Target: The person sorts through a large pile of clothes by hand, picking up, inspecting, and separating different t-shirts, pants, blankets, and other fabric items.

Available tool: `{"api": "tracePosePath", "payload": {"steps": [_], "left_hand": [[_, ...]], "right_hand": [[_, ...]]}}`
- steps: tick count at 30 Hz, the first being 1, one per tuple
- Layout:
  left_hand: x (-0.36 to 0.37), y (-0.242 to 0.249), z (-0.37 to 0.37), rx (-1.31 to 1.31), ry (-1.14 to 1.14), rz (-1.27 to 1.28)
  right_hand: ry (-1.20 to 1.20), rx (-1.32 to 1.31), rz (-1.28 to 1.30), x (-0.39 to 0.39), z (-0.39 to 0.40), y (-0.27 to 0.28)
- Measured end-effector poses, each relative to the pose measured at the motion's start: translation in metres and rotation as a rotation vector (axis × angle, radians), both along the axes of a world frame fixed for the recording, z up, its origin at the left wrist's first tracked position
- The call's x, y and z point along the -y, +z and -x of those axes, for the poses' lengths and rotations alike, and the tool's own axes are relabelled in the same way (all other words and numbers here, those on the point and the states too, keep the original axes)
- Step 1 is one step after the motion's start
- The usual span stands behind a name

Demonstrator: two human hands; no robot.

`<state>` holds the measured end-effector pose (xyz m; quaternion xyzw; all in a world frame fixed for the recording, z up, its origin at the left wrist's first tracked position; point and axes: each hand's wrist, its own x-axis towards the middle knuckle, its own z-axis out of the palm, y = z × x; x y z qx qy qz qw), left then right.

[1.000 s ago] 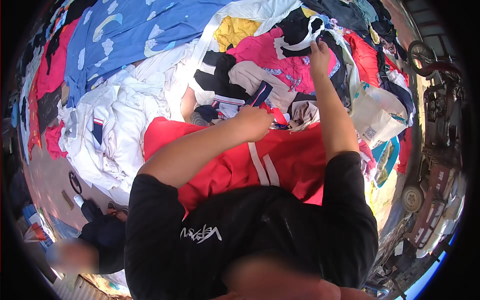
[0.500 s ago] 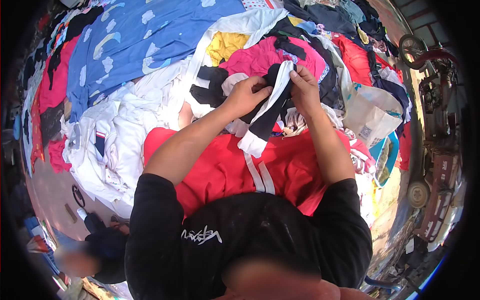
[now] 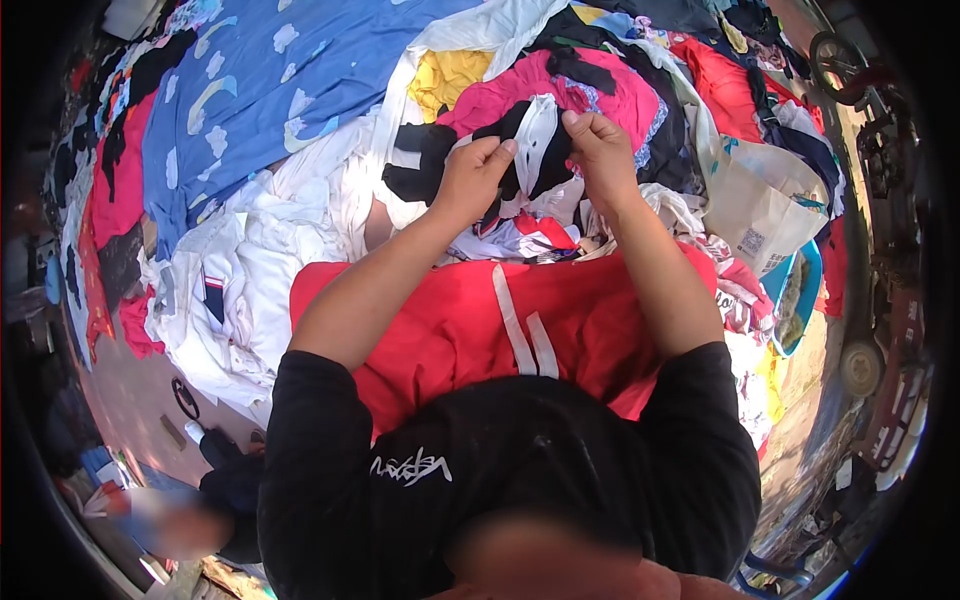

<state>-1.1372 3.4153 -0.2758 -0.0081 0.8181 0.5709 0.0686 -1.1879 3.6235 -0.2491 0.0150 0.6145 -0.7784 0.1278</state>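
Note:
A black-and-white garment (image 3: 536,145) is stretched between my two hands over the clothes heap, its white strip in the middle and black cloth on either side. My left hand (image 3: 468,182) pinches its left part between thumb and curled fingers. On the other side, my right hand (image 3: 604,160) grips the black edge, thumb and forefinger pressed together. Just beyond lies a bright pink garment (image 3: 500,97). Red cloth (image 3: 420,335) with two white stripes covers my lap, below both forearms.
A blue cloud-print sheet (image 3: 265,90) spreads at the back left, above heaped white clothes (image 3: 265,265). To the right stand a pale plastic bag (image 3: 765,200) and a blue basin (image 3: 806,310). Another person (image 3: 228,485) is at lower left. A motorcycle (image 3: 880,90) stands far right.
The garment's long dangling end with the white tip no longer hangs toward my lap. My left hand has shifted slightly left and down, and the white strip now faces up between my hands.

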Motion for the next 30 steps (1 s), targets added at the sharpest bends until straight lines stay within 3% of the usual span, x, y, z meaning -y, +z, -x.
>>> {"api": "tracePosePath", "payload": {"steps": [3,8,9,10,14,16,18,22,24,26,28,30], "left_hand": [[0.005,-0.001,0.006,-0.114,0.144,-0.200],[0.022,0.009,0.010,-0.126,0.248,-0.271],[0.016,0.026,0.007,-0.137,0.345,-0.559],[0.031,0.012,0.015,-0.048,0.376,-0.698],[0.052,0.030,0.014,-0.169,0.442,-0.920],[0.052,0.043,0.010,-0.144,0.499,-0.949],[0.056,0.042,0.008,-0.102,0.425,-0.990],[0.054,0.058,0.002,0.085,0.175,-1.106],[0.054,0.067,-0.005,0.199,0.053,-1.179],[0.056,0.073,-0.013,0.241,-0.074,-1.256],[0.054,0.087,-0.025,0.283,-0.193,-1.345],[0.060,0.085,-0.033,0.223,-0.147,-1.260]], "right_hand": [[-0.189,0.021,0.022,-0.001,0.005,0.005],[-0.188,-0.216,-0.223,-0.003,0.009,-0.006],[-0.258,-0.308,-0.283,-0.002,0.014,-0.005],[-0.329,-0.400,-0.343,-0.003,0.016,-0.004],[-0.207,-0.290,-0.283,-0.022,0.021,-0.003],[0.015,-0.229,-0.340,-0.018,0.010,0.002],[0.273,-0.144,-0.431,-0.005,-0.007,0.009],[0.577,-0.304,-0.701,0.022,-0.041,-0.005],[0.617,-0.405,-0.777,0.035,-0.051,-0.037],[0.689,-0.288,-0.763,0.041,-0.059,-0.015],[0.613,-0.379,-0.772,0.045,-0.063,-0.026],[0.586,-0.362,-0.801,0.046,-0.062,-0.030]]}}
